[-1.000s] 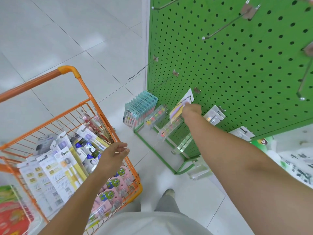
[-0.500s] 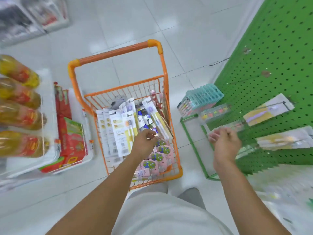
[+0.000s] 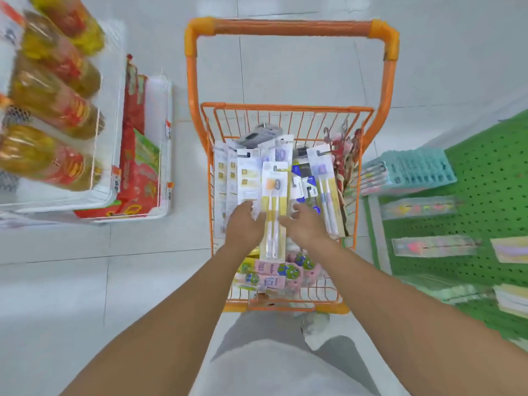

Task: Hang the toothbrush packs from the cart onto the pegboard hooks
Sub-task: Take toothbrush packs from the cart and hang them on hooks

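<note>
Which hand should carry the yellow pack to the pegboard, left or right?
Right. The right hand sits on the pegboard side of the cart, beside the yellow toothbrush pack. The left hand would have to cross over.

A yellow toothbrush pack (image 3: pixel 273 207) stands upright among other packs (image 3: pixel 325 192) in the orange cart (image 3: pixel 285 108), beside the green pegboard (image 3: pixel 485 201)

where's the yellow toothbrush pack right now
In the head view the yellow toothbrush pack is mid-frame, over the orange cart, between the left hand and right hand.
</note>
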